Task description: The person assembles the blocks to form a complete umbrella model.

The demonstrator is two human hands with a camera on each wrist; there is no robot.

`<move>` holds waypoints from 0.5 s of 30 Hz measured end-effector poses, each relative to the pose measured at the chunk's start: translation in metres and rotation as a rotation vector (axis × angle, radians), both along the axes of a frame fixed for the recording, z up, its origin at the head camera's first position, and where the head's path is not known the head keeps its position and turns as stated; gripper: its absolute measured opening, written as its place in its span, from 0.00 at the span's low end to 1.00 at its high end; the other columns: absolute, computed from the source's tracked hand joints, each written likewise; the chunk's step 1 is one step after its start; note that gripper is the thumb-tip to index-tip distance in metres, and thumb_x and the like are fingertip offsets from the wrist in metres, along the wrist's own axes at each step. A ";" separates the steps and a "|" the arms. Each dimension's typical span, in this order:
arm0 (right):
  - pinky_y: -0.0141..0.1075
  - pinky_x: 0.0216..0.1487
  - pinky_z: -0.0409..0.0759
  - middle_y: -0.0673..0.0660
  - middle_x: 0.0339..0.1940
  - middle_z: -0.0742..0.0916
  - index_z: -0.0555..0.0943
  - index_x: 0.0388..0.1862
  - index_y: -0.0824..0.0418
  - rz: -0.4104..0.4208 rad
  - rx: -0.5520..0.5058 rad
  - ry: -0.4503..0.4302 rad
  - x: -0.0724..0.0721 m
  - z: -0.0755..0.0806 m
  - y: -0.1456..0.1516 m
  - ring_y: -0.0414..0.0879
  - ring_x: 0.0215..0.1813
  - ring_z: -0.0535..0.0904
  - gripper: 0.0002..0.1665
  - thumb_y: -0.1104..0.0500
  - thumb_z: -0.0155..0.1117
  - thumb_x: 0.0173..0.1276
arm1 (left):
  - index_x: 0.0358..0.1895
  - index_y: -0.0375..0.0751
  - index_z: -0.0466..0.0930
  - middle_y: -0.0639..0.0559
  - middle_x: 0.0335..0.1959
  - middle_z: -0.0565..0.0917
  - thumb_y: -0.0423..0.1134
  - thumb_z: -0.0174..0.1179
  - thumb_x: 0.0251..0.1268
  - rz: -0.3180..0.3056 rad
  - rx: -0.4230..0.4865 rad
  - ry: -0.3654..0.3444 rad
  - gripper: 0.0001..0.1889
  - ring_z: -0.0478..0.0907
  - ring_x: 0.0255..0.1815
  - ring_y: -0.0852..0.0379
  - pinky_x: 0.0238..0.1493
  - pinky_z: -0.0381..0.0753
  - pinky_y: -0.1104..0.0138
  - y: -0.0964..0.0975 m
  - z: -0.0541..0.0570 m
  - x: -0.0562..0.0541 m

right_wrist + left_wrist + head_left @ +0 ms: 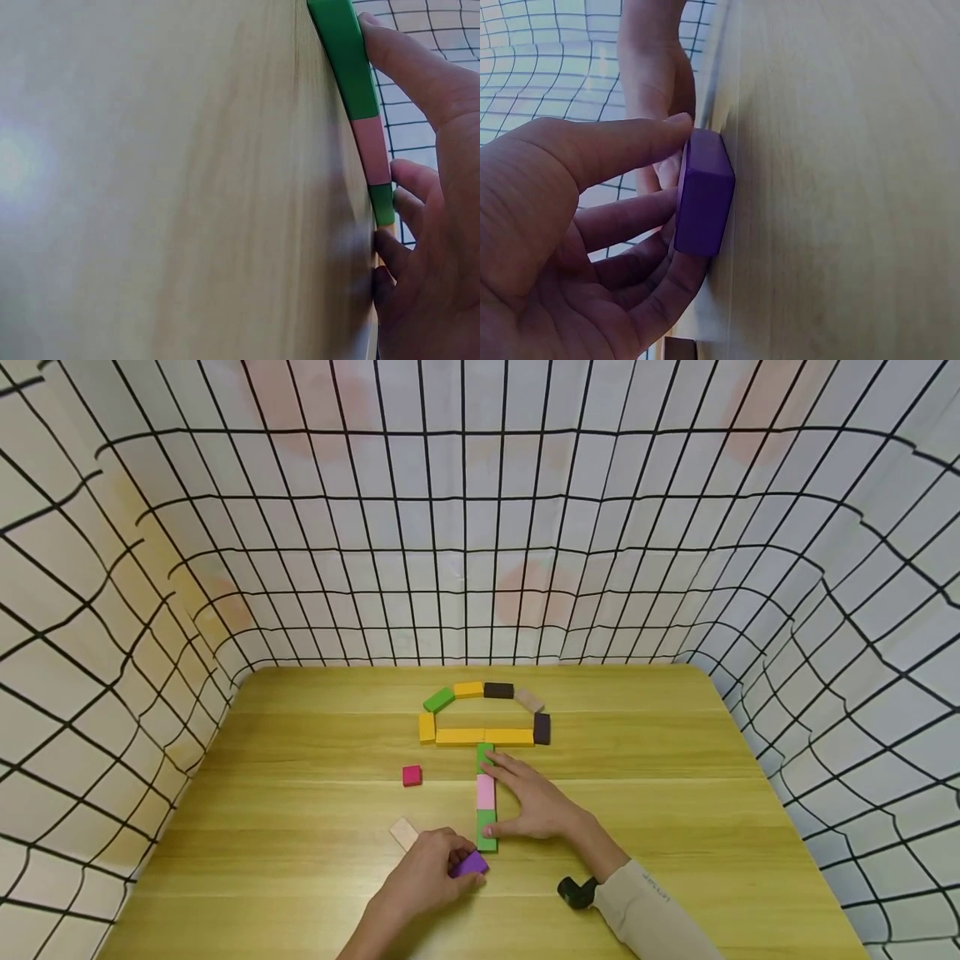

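My left hand (429,875) pinches a purple block (470,865) between thumb and fingers, just below the near end of a straight column of blocks. In the left wrist view the purple block (705,191) is close over the wood. That column has a near green block (487,832), a pink block (486,792) and a far green block (484,758). Spread along its right side, my right hand (542,803) rests its thumb on the near green block and its fingertips on the far one. In the right wrist view the thumb touches the green block (345,64).
Beyond the column, yellow blocks (461,737), a green block (438,700) and dark blocks (498,691) form a closed arch. A red block (412,776) and a pale wooden block (403,833) lie to the left. Black wire mesh (465,547) surrounds the wooden table (300,793).
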State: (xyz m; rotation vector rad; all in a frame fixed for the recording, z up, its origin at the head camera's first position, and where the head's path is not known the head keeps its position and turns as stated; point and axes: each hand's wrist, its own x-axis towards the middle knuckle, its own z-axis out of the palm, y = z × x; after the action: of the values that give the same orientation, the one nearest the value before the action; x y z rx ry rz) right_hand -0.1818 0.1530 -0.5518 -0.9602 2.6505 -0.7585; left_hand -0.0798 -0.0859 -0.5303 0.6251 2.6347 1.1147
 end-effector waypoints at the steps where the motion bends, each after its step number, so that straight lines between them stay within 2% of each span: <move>1: 0.59 0.80 0.61 0.45 0.87 0.53 0.55 0.86 0.45 0.001 0.001 0.000 0.000 0.000 0.000 0.52 0.87 0.49 0.65 0.21 0.67 0.57 | 0.46 0.37 0.89 0.57 0.35 0.86 0.44 0.76 0.59 -0.003 0.004 0.003 0.17 0.78 0.32 0.70 0.35 0.80 0.76 0.000 0.000 0.000; 6: 0.59 0.80 0.61 0.45 0.87 0.53 0.55 0.86 0.45 0.005 -0.003 0.002 -0.001 0.001 0.000 0.52 0.87 0.49 0.65 0.21 0.67 0.57 | 0.49 0.38 0.89 0.57 0.38 0.87 0.48 0.72 0.65 0.005 0.028 0.023 0.18 0.80 0.37 0.69 0.40 0.83 0.74 -0.006 0.000 -0.003; 8: 0.59 0.80 0.60 0.44 0.87 0.53 0.55 0.86 0.45 0.002 0.005 -0.001 -0.001 0.001 0.000 0.52 0.87 0.49 0.65 0.20 0.67 0.57 | 0.51 0.40 0.88 0.57 0.41 0.87 0.49 0.71 0.66 0.015 0.029 0.053 0.19 0.82 0.40 0.66 0.44 0.84 0.72 -0.012 0.002 -0.005; 12: 0.59 0.80 0.59 0.45 0.87 0.53 0.55 0.86 0.45 -0.004 0.000 -0.015 0.000 0.002 0.000 0.52 0.87 0.49 0.65 0.21 0.67 0.56 | 0.55 0.42 0.87 0.55 0.48 0.87 0.50 0.74 0.63 0.040 0.018 0.139 0.22 0.83 0.48 0.59 0.51 0.86 0.63 -0.028 0.008 -0.009; 15: 0.60 0.80 0.59 0.45 0.87 0.53 0.55 0.86 0.45 -0.004 0.000 -0.022 0.001 0.001 -0.001 0.53 0.87 0.49 0.65 0.21 0.67 0.57 | 0.56 0.43 0.86 0.56 0.52 0.85 0.50 0.77 0.58 0.087 0.004 0.178 0.25 0.82 0.53 0.55 0.56 0.85 0.58 -0.042 0.010 -0.010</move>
State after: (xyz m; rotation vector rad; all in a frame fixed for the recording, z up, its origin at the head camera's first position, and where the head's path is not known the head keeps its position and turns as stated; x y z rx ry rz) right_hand -0.1808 0.1522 -0.5507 -0.9419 2.6343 -0.7649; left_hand -0.0901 -0.1279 -0.5202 0.6441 2.8363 1.1368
